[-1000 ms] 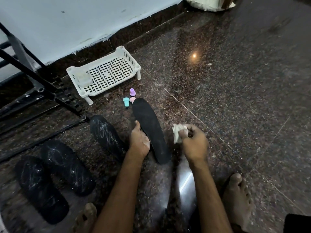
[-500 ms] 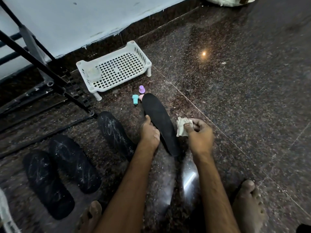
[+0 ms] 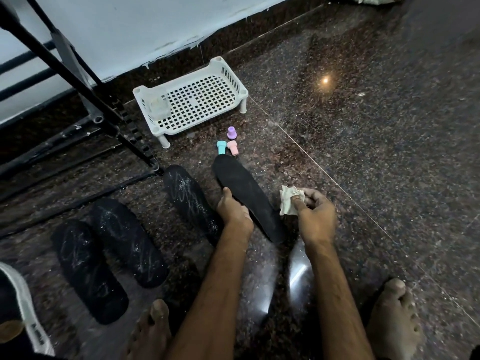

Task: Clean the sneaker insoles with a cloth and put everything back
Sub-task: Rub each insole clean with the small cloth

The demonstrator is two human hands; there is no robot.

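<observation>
A clean black insole point(image 3: 245, 193) lies on the dark stone floor in front of me. My left hand point(image 3: 233, 213) grips its left edge near the heel, thumb on top. Just right of the insole, my right hand point(image 3: 313, 214) pinches a crumpled cream cloth point(image 3: 289, 201), held slightly off the insole. Three more black insoles with white dusty marks lie to the left: one point(image 3: 188, 201) beside my left hand, two point(image 3: 127, 242) point(image 3: 88, 271) further left.
A white perforated plastic tray point(image 3: 228, 74) on short legs stands by the wall. Three small caps, purple point(image 3: 231, 133), teal point(image 3: 221, 147) and pink point(image 3: 233, 148), lie by the insole's toe. A black metal frame point(image 3: 78, 81) stands at left. A sneaker's edge point(image 3: 23, 307) shows bottom left, my bare feet below.
The view has shifted, so everything sits further right in frame. My hands keep the same hold on the insole and the cloth; the cloth stays just right of the insole.
</observation>
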